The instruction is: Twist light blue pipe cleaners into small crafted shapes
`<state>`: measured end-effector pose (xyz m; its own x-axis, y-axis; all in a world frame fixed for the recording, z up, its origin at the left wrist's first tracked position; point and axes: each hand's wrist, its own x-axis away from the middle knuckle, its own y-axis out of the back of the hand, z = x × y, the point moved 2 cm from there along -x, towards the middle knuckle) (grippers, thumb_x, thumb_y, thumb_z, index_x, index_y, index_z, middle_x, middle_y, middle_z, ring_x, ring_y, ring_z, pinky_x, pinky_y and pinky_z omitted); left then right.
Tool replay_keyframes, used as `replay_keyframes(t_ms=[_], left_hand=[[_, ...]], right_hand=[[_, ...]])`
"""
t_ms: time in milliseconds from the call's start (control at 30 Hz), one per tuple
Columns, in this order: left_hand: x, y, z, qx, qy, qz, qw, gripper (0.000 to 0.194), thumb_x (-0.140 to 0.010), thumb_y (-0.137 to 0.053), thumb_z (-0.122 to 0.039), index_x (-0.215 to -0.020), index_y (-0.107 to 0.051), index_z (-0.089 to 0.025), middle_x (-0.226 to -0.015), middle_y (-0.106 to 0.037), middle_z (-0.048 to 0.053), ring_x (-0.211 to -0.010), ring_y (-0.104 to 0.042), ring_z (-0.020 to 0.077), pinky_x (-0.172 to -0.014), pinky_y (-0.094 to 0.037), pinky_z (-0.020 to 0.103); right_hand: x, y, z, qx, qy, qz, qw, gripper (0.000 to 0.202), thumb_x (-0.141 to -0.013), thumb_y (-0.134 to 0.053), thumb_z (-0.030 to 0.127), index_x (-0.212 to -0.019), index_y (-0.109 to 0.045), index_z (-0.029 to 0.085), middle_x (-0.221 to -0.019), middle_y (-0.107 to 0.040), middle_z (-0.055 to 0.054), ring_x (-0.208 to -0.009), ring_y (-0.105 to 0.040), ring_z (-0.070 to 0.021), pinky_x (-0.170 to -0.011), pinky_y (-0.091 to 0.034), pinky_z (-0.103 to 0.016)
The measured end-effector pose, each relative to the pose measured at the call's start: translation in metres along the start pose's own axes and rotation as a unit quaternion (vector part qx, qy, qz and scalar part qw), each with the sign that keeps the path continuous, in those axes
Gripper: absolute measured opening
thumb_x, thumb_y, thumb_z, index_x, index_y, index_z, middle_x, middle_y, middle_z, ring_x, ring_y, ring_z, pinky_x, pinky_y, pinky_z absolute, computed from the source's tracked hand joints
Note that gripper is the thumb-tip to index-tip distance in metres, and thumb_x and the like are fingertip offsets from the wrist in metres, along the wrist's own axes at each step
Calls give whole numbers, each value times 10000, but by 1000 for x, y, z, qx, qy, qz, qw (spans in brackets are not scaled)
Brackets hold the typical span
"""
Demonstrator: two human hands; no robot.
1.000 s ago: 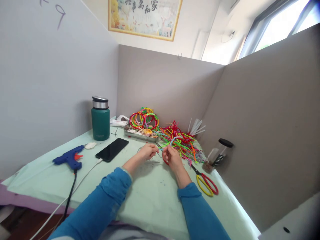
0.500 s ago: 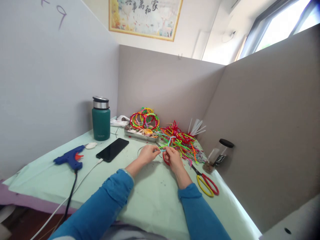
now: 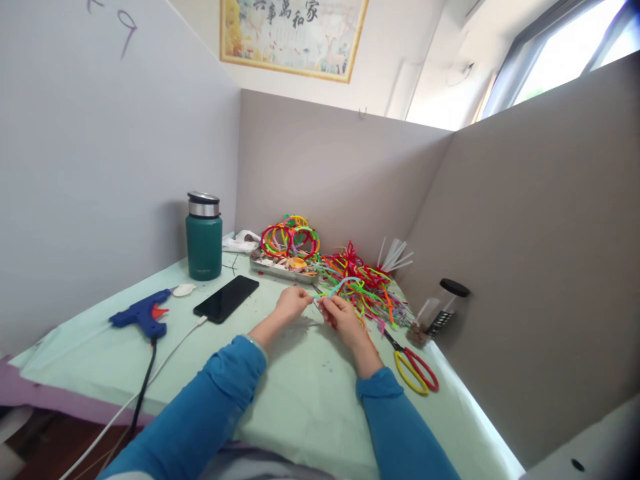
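Between my two hands, above the middle of the table, is a light blue pipe cleaner (image 3: 344,283) that curves up and to the right. My left hand (image 3: 294,302) pinches one end of it between thumb and fingers. My right hand (image 3: 343,319) is closed on it a little further along, close beside the left. A bright green piece shows near the fingertips; whether it is joined to the blue one I cannot tell. Just behind lies a tangled heap of coloured pipe cleaners (image 3: 373,283). Scissors with yellow and red handles (image 3: 414,371) lie right of my right hand.
A metal tray (image 3: 283,272) holds small pieces, with coloured rings (image 3: 290,240) on top. To the left are a green bottle (image 3: 204,247), a phone (image 3: 227,299) and a blue glue gun (image 3: 143,313) with its cord. A clear jar (image 3: 436,317) stands at the right by the partition.
My hands have shifted slightly left, and my right hand has turned. More of the light blue pipe cleaner now shows, arching to the right above my right hand.
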<state>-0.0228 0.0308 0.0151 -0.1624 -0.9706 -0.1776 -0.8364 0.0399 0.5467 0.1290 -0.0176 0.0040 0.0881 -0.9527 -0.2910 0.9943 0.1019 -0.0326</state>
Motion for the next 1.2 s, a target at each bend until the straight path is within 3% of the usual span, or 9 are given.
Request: replay_keyframes(t_ms=[167,267,400,567,767,933,1067,1133,1200], left_hand=[[3,3,-4,169,73,34,982,250,-719,-628,-376,-695,-604,-129,-366,-305,-82,-363,-251,64,-398,-180,219],[9,0,-11,216,24,117,969,320,-708,-633,-451,-726,-610,-133,-368,-265,-100,-351,-203,48,-386,-140,211],[16,-5,-13,152,-14,189,970,304,-671,-662,-436,-677,-642,-133,-382,-307,-85,-371,-225,44,-389,-158,213],[16,-8,-10,80,5,165,983,207,-658,-684,-327,-668,-678,-120,-415,-389,-59,-405,-291,54,-418,-205,225],[12,-3,-8,139,61,128,980,244,-700,-678,-367,-704,-640,-126,-376,-297,-76,-370,-234,53,-404,-158,239],[16,-1,-11,283,88,199,934,335,-725,-653,-473,-774,-585,-149,-383,-214,-111,-347,-137,35,-390,-91,221],[22,-2,-17,285,62,288,912,423,-638,-707,-533,-769,-615,-141,-408,-206,-115,-369,-135,28,-397,-100,211],[23,-4,-17,233,47,309,921,415,-634,-705,-521,-768,-647,-132,-400,-221,-107,-370,-153,35,-397,-119,220],[20,-6,-14,159,20,269,950,367,-674,-670,-483,-771,-680,-129,-393,-267,-90,-373,-192,46,-403,-148,227]], right_hand=[[-3,8,-7,-43,-60,14,997,314,-702,-694,483,-779,-661,180,-653,-574,21,-459,-401,-66,-415,-250,-205],[-7,16,-11,-92,-41,-44,994,338,-681,-713,483,-817,-654,179,-622,-550,31,-443,-380,-61,-405,-231,-200],[-10,19,-13,-88,-8,-84,993,354,-693,-705,488,-835,-657,168,-551,-510,41,-436,-360,-65,-407,-214,-203],[-9,15,-10,-98,14,-82,992,343,-697,-704,485,-846,-675,178,-502,-470,50,-461,-390,-83,-437,-259,-215],[-4,8,-2,-171,0,2,985,257,-730,-714,395,-866,-683,180,-678,-578,1,-465,-378,-62,-436,-291,-215],[-5,11,-2,-246,-16,16,969,172,-747,-702,315,-832,-650,175,-567,-451,53,-423,-306,-49,-409,-289,-194],[-7,14,-2,-273,-10,-28,962,145,-740,-692,286,-803,-618,178,-553,-396,72,-402,-265,-46,-390,-299,-185],[-7,14,-2,-276,-4,-38,960,151,-730,-699,287,-794,-615,179,-549,-398,74,-401,-265,-44,-387,-301,-181],[-7,14,-1,-272,-5,-47,961,166,-715,-713,294,-791,-621,179,-567,-444,63,-408,-293,-43,-385,-298,-178]])
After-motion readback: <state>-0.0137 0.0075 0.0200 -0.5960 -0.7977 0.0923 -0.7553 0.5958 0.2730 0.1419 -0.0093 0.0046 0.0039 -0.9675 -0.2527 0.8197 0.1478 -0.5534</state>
